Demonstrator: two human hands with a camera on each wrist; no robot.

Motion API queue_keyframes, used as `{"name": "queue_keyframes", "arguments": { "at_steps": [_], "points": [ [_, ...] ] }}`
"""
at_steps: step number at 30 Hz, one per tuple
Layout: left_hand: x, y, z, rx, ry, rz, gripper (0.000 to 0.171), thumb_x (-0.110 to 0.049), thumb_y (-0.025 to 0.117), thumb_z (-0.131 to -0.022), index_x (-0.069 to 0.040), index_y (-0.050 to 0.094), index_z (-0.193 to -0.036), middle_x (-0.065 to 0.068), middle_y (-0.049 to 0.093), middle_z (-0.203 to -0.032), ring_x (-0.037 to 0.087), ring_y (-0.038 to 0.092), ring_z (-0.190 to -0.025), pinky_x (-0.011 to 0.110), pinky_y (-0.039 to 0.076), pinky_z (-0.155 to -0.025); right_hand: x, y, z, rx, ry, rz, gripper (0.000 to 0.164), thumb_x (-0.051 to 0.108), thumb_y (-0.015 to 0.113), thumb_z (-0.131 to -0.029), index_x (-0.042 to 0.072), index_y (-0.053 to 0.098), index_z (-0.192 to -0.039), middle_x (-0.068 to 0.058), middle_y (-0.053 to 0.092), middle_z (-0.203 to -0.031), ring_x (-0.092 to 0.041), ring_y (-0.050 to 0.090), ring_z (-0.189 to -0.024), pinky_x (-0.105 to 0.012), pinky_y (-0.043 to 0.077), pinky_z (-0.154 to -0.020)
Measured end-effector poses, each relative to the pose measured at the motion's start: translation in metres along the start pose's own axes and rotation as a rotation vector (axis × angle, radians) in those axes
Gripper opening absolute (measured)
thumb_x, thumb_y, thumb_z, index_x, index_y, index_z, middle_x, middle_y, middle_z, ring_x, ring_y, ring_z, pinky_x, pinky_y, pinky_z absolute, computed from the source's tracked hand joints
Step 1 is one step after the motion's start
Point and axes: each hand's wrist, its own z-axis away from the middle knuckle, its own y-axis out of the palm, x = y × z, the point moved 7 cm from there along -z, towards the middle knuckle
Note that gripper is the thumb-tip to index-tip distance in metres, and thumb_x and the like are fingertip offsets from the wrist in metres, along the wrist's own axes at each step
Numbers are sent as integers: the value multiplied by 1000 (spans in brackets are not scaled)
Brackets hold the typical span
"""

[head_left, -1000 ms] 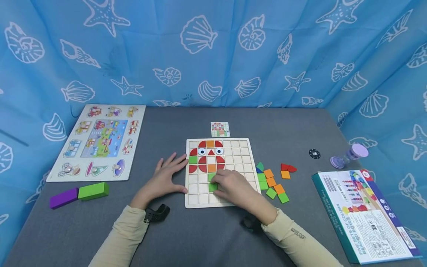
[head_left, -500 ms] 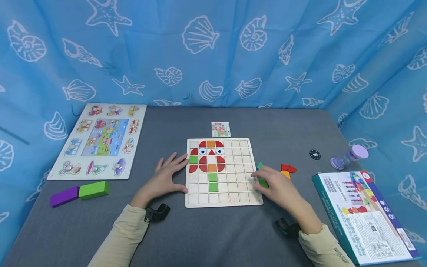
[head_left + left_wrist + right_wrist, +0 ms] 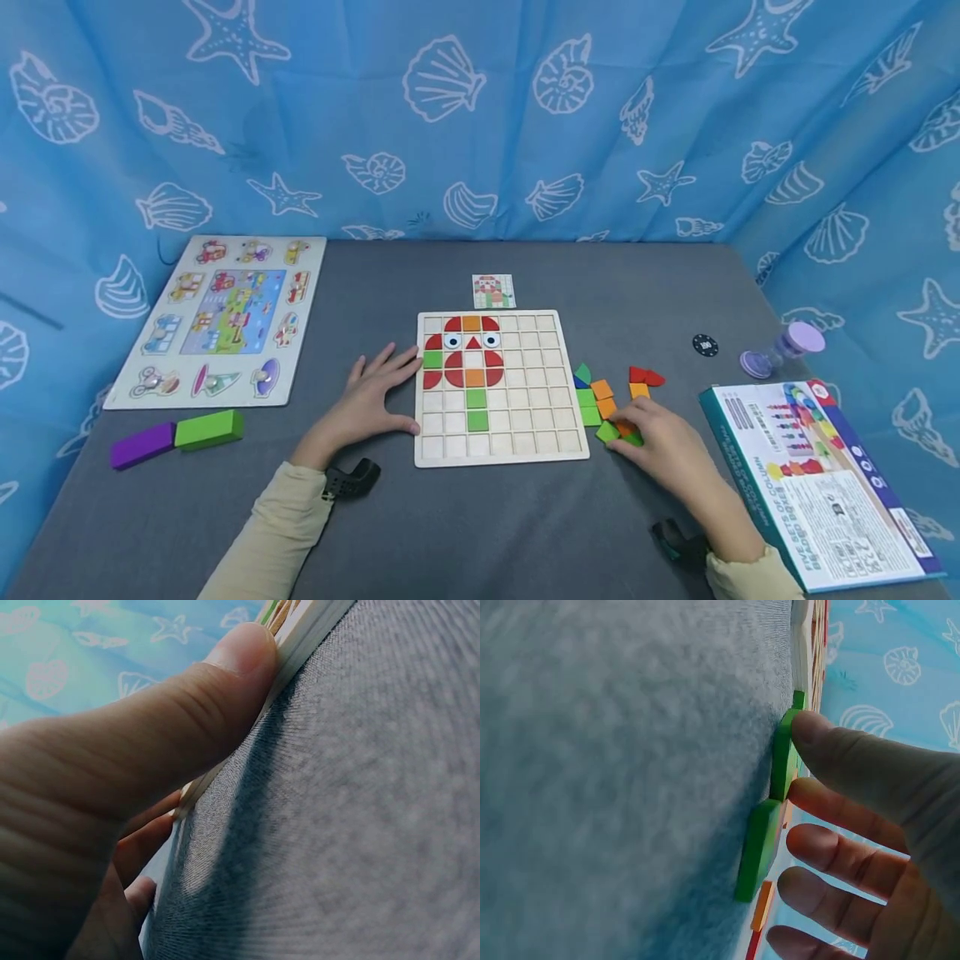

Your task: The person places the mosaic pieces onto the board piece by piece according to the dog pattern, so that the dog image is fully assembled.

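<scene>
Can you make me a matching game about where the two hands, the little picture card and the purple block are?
1. left hand
2. right hand
3. picture card
4. purple block

A. just beyond the far edge of the grid board
B. at the loose tiles
C. end to end with a green block
D. at the board's left edge

Pairs: 1-D, 2-B, 3-A, 4-C.

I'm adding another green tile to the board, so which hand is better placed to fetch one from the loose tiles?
Probably the right hand, which is at the loose tiles beside the right edge of the board. The left hand touches the opposite edge, so would likely have to reach across.
</scene>
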Motion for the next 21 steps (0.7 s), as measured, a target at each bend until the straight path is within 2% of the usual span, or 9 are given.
{"name": "queue_keyframes", "arguments": {
  "at_steps": [7, 13, 17, 21],
  "points": [
    [-1, 1, 0, 4, -12, -3, 99, -59, 72, -57, -22, 30, -140, -5, 22, -147, 24, 5, -137, 54, -4, -103, 5, 6, -1, 34, -15, 13, 27, 27, 77, -66, 13, 66, -86, 4, 51, -79, -9, 41, -63, -26, 36, -55],
    [-3, -1, 0, -10, 1, 7, 100, -58, 73, -56, -20, 32, -139, -3, 24, -146, 26, 6, -136, 55, -4, -102, 14, 2, -4, 7, -40, 4, 23, 22, 74, -68, 13, 65, -87, 5, 53, -78, -8, 42, -64, -25, 36, -54],
    [-2, -1, 0, -1, -8, 6, 99, -58, 72, -57, -21, 31, -140, -4, 23, -146, 25, 5, -137, 55, -4, -102, 32, -2, -13, -6, -78, -22, 24, 23, 73, -69, 13, 65, -89, 5, 54, -79, -7, 44, -66, -25, 39, -57],
    [0, -1, 1, 3, -12, 5, 99, -57, 72, -58, -21, 30, -140, -5, 22, -147, 25, 4, -137, 55, -4, -102, 68, -3, -25, -29, -198, -36, 24, 25, 72, -69, 15, 65, -90, 7, 55, -81, -6, 46, -68, -23, 43, -60]
  ]
}}
